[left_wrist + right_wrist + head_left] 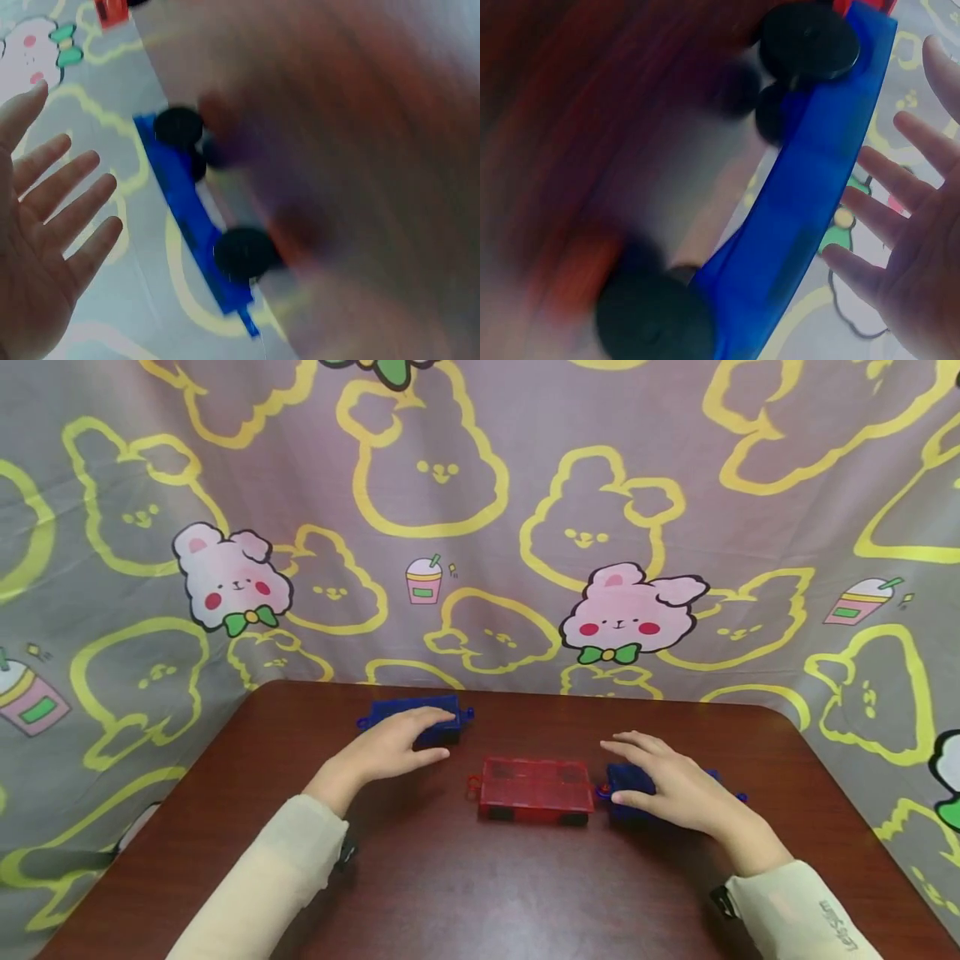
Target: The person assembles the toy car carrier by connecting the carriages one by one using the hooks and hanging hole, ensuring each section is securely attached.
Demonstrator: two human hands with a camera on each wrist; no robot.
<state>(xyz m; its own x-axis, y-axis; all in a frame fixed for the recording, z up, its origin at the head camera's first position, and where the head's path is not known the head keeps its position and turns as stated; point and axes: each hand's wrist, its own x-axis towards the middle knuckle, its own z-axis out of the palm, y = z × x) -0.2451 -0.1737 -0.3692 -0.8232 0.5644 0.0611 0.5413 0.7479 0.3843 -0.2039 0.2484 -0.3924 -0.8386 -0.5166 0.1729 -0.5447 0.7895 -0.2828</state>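
Three toy wagons with black wheels and end loops stand on the table. My left hand (386, 747) is at the far-left blue wagon (390, 704), partly covering it, with fingers extended and thumb apart. In the left wrist view that blue wagon (187, 210) shows side-on beside the open palm (37, 262). A red see-through wagon (536, 785) sits in the middle. Its right end overlaps the loop of the right blue wagon (625, 774). My right hand (678, 789) is over this wagon, fingers spread; the right wrist view shows the blue wagon (810, 172) close to the fingertips.
The wagons stand on a dark reddish-brown table (480, 893) with rounded far corners. A patterned curtain (495, 560) with bunnies and drink cups hangs behind it and along its sides.
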